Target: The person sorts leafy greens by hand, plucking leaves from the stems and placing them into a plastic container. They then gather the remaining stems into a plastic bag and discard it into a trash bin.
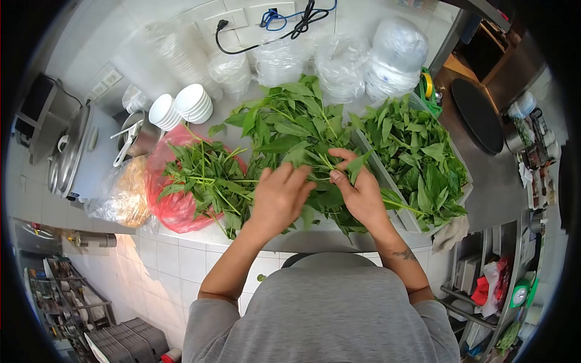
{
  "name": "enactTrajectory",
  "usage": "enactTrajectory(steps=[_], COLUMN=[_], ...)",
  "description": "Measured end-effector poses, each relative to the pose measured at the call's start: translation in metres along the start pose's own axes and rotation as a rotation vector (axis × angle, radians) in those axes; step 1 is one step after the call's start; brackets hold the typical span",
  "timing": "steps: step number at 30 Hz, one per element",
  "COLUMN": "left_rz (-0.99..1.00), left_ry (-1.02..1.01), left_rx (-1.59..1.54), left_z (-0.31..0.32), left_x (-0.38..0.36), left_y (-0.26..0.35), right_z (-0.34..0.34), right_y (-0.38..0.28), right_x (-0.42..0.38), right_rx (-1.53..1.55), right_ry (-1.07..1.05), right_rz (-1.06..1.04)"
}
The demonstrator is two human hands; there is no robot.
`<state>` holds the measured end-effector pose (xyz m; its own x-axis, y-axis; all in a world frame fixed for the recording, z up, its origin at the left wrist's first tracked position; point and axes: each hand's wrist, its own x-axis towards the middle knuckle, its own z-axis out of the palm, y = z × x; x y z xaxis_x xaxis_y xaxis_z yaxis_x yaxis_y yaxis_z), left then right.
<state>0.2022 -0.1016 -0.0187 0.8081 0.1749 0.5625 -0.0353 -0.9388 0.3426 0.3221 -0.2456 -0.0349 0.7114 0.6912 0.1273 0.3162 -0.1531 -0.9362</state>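
A large heap of leafy green stems (290, 127) covers the middle of the steel counter. My right hand (360, 193) pinches a leafy stem between thumb and fingers, and a leaf (359, 166) stands out by its fingertips. My left hand (279, 196) is just beside it, slightly blurred, with bent fingers closed on leaves of the greens; its fingertips are partly hidden. To the left, more stems (209, 175) lie over a red plastic bag (175, 212). A rectangular tray (380, 166) full of leaves (417, 154) stands to the right of my hands.
White stacked cups (193, 103), a metal pot (144, 138) and a bag of pale food (124, 192) stand at the left. Wrapped plastic containers (396, 51) line the wall beneath a black cable (260, 45). At the right are a black round pan (477, 115) and a cloth (451, 234).
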Motion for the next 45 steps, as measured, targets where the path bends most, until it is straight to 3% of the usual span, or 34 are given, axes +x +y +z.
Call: enactTrajectory(steps=[4, 7, 9, 11, 14, 17, 18, 21, 30, 32, 35, 37, 39, 42, 45], left_rz=[0.004, -0.183, -0.608, -0.715, -0.286, -0.328, -0.188, 0.001, -0.154, -0.207, -0.515, -0.524, -0.551, -0.570, -0.669], left_ry=[-0.021, 0.161, 0.304, 0.329, 0.307, 0.125, 0.151, -0.188, -0.117, 0.072, 0.491, 0.745, 0.879, 0.807, 0.624], left_rx=[-0.047, -0.489, -0.564, -0.546, -0.183, -0.241, -0.242, -0.065, -0.278, -0.217, 0.023, 0.020, 0.029, -0.044, -0.214], left_z=[0.019, 0.024, 0.009, -0.020, -0.041, -0.052, -0.048, -0.042, -0.034, -0.054, -0.104, -0.135, -0.148, -0.152, -0.145], left_x=[-0.010, -0.014, -0.013, -0.006, 0.004, 0.008, 0.014, 0.012, -0.018, -0.024, -0.042, -0.040, -0.041, -0.049, -0.052], left_y=[-0.004, -0.015, -0.041, -0.055, -0.057, -0.043, -0.035, -0.015, -0.031, -0.036, -0.045, -0.034, -0.027, -0.033, -0.044], right_z=[0.003, 0.000, -0.005, -0.007, -0.007, 0.000, 0.003, 0.007, 0.024, 0.038, 0.086, 0.132, 0.177, 0.249, 0.236], right_y=[0.001, -0.006, -0.026, -0.033, -0.029, -0.026, -0.027, -0.037, -0.058, -0.062, -0.060, -0.078, -0.101, -0.090, -0.075], right_x=[0.002, 0.002, -0.008, -0.011, -0.009, -0.006, -0.006, -0.001, 0.022, 0.031, 0.058, 0.086, 0.114, 0.135, 0.129], right_rx=[0.058, 0.009, -0.051, -0.140, -0.237, -0.275, -0.282, -0.458, -0.518, -0.401, -0.131, 0.007, 0.073, -0.033, 0.022], right_ry=[-0.032, -0.064, -0.078, -0.067, -0.122, -0.192, -0.209, -0.371, -0.554, -0.491, -0.298, -0.294, -0.444, -0.418, -0.416], right_rz=[-0.127, -0.170, -0.034, -0.079, -0.177, -0.258, -0.277, -0.219, -0.281, -0.354, -0.568, -0.571, -0.527, -0.507, -0.499])
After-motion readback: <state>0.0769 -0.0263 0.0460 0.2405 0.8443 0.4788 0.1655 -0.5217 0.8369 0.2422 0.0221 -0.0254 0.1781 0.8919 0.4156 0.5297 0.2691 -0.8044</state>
